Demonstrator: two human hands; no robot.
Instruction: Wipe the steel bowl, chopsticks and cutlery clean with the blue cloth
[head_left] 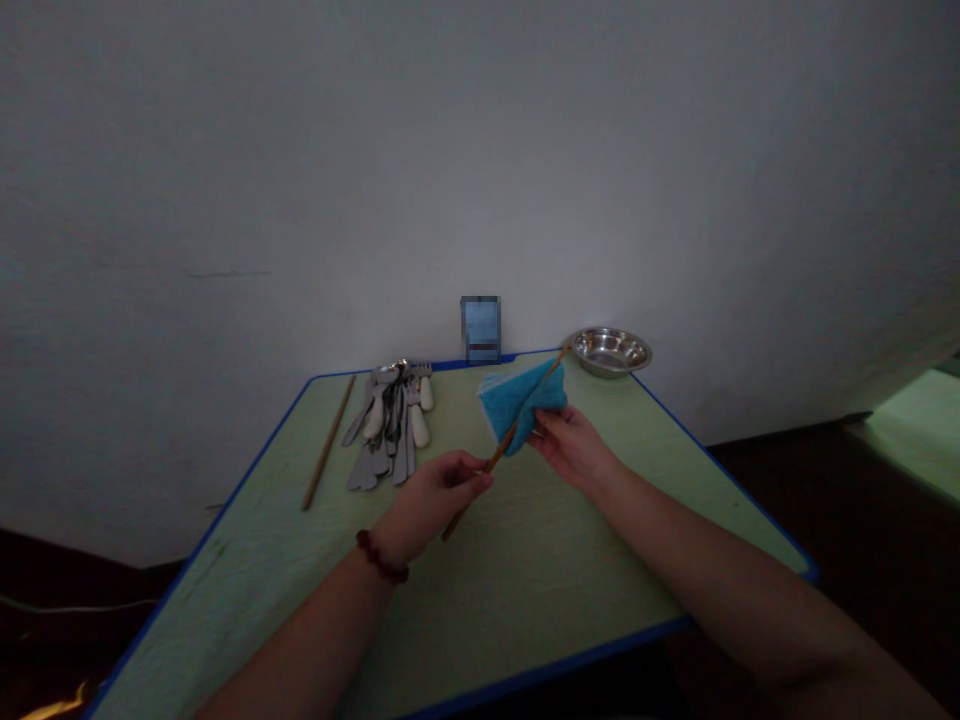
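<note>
My left hand (439, 497) is shut around the lower part of a long wooden chopstick (504, 445). My right hand (568, 448) pinches a folded blue cloth (523, 405) against the stick's middle, and the cloth's pale layered edge shows toward the far side. The chopstick slants up and away, and its tip passes over the cloth toward the bowl. A dark beaded bracelet (382, 557) circles my left wrist. Neither hand touches the table.
A second chopstick (328, 443) and a pile of steel forks, spoons and knives (390, 425) with cream handles lie on the blue-edged green table (247, 570). A steel bowl (609, 352) sits at the far corner. A blurred blue rectangle (480, 330) stands behind the far edge, against the wall.
</note>
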